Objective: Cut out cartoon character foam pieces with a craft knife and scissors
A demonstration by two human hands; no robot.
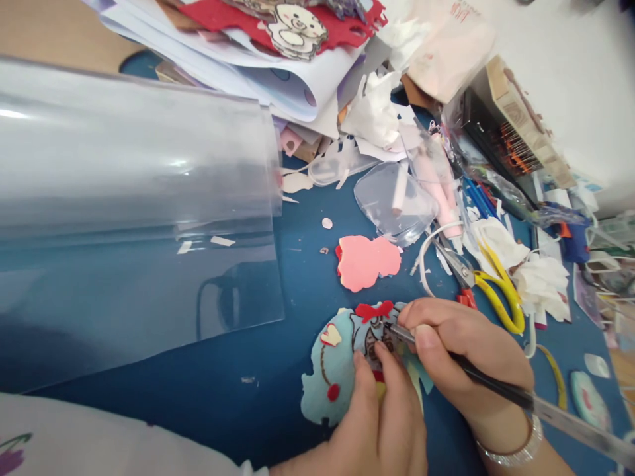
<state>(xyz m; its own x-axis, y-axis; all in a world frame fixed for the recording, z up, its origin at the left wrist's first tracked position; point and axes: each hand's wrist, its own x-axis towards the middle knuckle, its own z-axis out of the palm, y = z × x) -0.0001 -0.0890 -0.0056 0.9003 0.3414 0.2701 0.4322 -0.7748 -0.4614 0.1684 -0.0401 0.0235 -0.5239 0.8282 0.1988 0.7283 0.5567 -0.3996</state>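
A light-blue felt cutout (pixel 331 367) lies on the blue tabletop, with a red bow, a cream heart, a red dot and a drawn grey figure on it. My left hand (pixel 377 410) holds it, fingertips pressed down on its front near the figure. Between the thumb and fingers of my right hand (pixel 461 357) is a slim tool (pixel 489 383) with a metal tip, a black grip and a long grey tail; its exact kind is unclear. The tip touches the cutout just below the bow. My hands hide the cutout's right part.
A pink felt cutout (pixel 370 261) lies just beyond. Clear plastic sheeting (pixel 149 218) covers the left side. Yellow-handled scissors (pixel 501 284), a clear plastic piece (pixel 394 198) and crumpled tissue (pixel 543 284) crowd the right. Stacked papers (pixel 238 73) stand at the back.
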